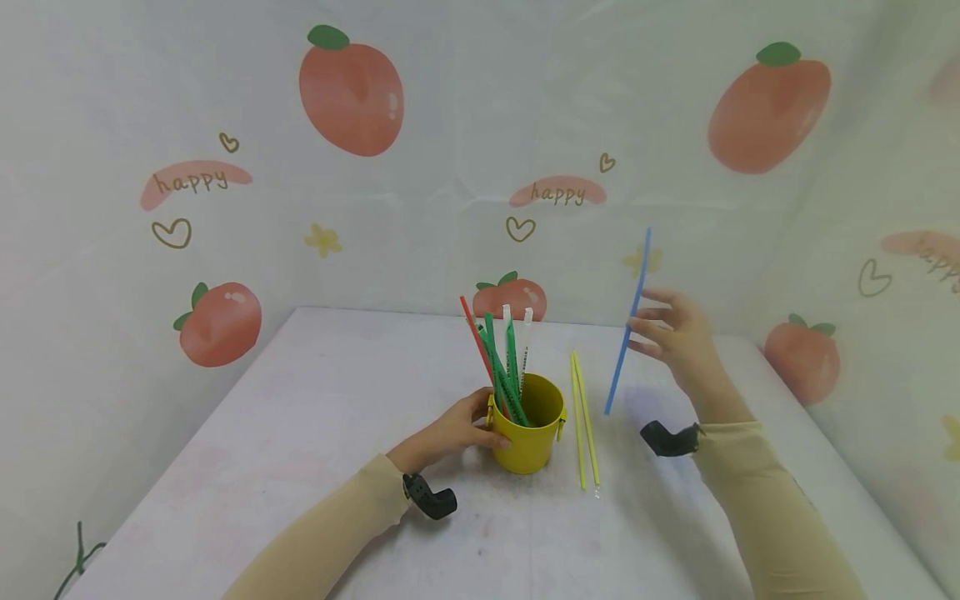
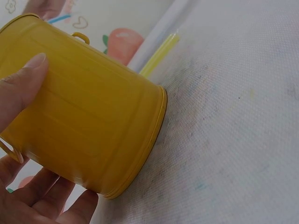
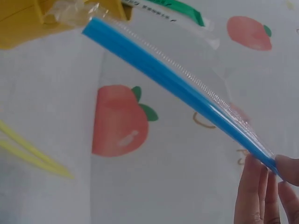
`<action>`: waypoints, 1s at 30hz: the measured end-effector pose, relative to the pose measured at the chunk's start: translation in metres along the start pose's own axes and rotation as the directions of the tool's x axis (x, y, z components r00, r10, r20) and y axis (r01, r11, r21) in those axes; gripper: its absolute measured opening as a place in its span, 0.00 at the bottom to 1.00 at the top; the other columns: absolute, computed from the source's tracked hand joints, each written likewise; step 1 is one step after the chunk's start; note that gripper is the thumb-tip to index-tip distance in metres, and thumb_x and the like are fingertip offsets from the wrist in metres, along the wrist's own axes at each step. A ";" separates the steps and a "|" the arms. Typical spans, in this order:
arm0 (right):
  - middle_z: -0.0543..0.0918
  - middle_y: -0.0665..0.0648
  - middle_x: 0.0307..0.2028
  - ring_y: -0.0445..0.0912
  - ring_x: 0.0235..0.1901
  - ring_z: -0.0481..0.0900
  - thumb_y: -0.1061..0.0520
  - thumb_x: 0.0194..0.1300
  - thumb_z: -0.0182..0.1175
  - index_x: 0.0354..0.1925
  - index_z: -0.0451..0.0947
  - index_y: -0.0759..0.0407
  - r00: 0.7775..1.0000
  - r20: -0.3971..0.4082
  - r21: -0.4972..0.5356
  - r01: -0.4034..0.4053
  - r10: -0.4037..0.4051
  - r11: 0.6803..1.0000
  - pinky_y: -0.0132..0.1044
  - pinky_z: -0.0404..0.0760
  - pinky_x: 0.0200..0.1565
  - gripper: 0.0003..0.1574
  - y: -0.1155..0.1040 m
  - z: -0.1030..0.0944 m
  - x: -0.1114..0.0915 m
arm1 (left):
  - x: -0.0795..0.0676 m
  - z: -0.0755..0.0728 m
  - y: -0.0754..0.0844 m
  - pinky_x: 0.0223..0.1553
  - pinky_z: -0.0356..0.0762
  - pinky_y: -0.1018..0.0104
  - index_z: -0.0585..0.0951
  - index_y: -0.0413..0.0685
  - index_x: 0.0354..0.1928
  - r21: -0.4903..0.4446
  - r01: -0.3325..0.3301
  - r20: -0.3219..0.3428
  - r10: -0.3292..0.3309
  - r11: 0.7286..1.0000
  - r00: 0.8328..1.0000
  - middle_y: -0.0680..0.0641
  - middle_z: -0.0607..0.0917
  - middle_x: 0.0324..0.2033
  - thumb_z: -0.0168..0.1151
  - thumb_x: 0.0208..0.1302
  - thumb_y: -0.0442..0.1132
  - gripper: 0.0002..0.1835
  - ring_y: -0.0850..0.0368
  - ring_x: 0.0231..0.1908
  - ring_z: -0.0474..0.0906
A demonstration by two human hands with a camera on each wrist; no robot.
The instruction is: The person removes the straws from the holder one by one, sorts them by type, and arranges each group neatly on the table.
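Nearest the camera are two tan sleeves (image 1: pixel 780 525), reaching in from the bottom edge, a black wrist camera (image 1: pixel 435 501) at the end of each. The hands are well apart, each with a hold of its own. The left hand (image 1: pixel 455 427) grips the left side of the yellow bucket (image 1: pixel 525 450), thumb on the near wall and fingers wrapped around beneath the handle, probably to keep it steady; the bucket appears to stand upright on the pale surface (image 1: pixel 360 383). Inside it, a red straw (image 1: pixel 477 339), several green straws (image 1: pixel 512 350) and a pale, printed wrapper (image 1: pixel 526 350) rise above the rim; whether that wrapper holds a straw I cannot tell. Most of them slant to the left, likely because they stand loose and rest against the rim. The right hand (image 1: pixel 686 342) pinches a blue straw (image 1: pixel 618 371) near its middle, between thumb and fingertips, holding it above the surface, to the right of the bucket. It tilts a little, its lower end toward the bucket; a light pinch seems enough for something so thin, and the clear film (image 3: pixel 184 74) around it may be slippery. Between bucket and blue straw, two yellow straws (image 1: pixel 587 421) lie close together at their far ends and spread slightly nearer the camera, within easy reach of the right hand.
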State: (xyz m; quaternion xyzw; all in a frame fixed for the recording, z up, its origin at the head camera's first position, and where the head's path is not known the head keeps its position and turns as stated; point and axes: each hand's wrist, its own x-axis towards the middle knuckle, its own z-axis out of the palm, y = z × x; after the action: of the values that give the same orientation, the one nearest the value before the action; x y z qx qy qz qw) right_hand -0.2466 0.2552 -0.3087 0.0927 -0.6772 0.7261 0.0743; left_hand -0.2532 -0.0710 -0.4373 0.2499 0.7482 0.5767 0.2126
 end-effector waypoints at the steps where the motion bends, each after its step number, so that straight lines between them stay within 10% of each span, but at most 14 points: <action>1: 0.73 0.56 0.40 0.39 0.35 0.82 0.68 0.62 0.63 0.56 0.70 0.51 1.000 0.002 -0.011 -0.008 0.008 1.000 0.34 0.86 0.39 0.27 0.003 -0.001 0.001 | 0.000 0.000 0.000 0.70 0.56 0.43 0.62 0.47 0.69 -0.001 -0.002 0.000 0.002 1.000 1.000 0.48 0.68 0.68 0.72 0.55 0.43 0.42 0.46 0.71 0.58; 12: 0.72 0.59 0.45 0.37 0.37 0.82 0.62 0.66 0.61 0.72 0.55 0.61 0.995 0.034 -0.289 -0.081 0.095 0.954 0.37 0.86 0.41 0.41 0.034 -0.010 0.006 | -0.001 0.001 0.001 0.71 0.55 0.43 0.63 0.48 0.69 -0.017 0.008 -0.005 -0.009 1.000 1.000 0.49 0.69 0.68 0.71 0.56 0.40 0.40 0.46 0.71 0.58; 30: 0.74 0.66 0.47 0.46 0.42 0.82 0.69 0.65 0.59 0.74 0.50 0.60 0.940 0.045 -0.420 -0.290 0.339 0.860 0.46 0.85 0.46 0.46 0.085 -0.014 0.014 | 0.000 0.001 0.000 0.70 0.56 0.43 0.62 0.47 0.69 -0.027 0.011 -0.006 -0.011 1.000 1.000 0.49 0.69 0.67 0.71 0.56 0.40 0.41 0.47 0.70 0.60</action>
State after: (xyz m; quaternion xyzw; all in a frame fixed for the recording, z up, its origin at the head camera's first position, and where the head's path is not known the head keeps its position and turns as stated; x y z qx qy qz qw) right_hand -0.2805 0.2628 -0.3884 0.0060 -0.8224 0.5648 -0.0675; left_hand -0.2526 -0.0700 -0.4372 0.2412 0.7424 0.5862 0.2169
